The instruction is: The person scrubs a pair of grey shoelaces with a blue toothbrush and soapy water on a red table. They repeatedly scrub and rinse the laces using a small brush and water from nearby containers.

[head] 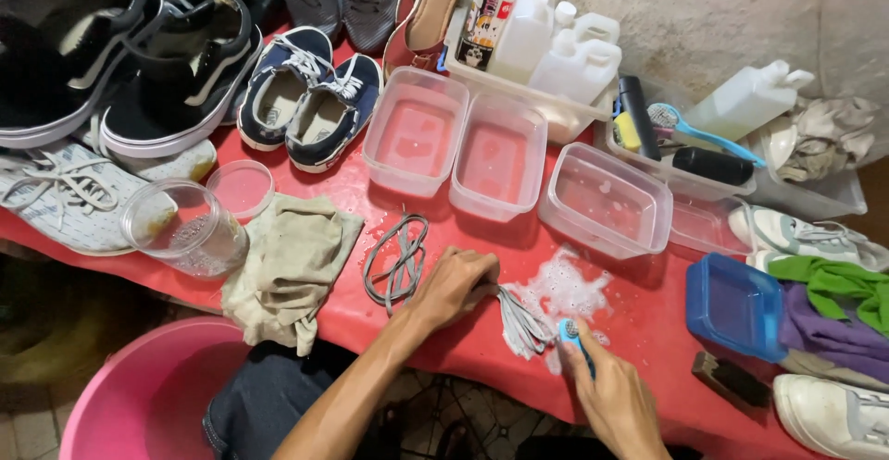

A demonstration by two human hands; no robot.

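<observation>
- On the red table (648,321), just in front of the clear tub (607,199) that stands nearest the soap, a bundle of grey shoelaces (523,321) lies flat in a patch of white foam (565,289).
- The left hand (454,286) is closed down over one end of the laces, fingers curled and pinning them to the table; how tightly it presses I cannot tell.
- The right hand (611,395) is wrapped shut around a small blue brush (572,338), whose bristled head sits on the other end of the laces, on the near side of that tub.
- The laces look wet and soapy, several strands bunched side by side, pale grey with suds clinging to them.
- A second, looped grey shoelace (396,258) lies to the left of the pinned bundle, apart from the foam and well left of the tub.
- Risk, as I judge it: the wet table is slick, so the bundle could slide from under the left hand if the brush drags hard.
- Strands could also splay apart and get scrubbed unevenly, since only one end is held.
- Suds sit close to the table's near edge, so foam may drip toward the pink basin (139,395) or the person's lap.
- Left of the tub stand two more clear tubs (415,131) holding water; a hard elbow movement might jostle them.
</observation>
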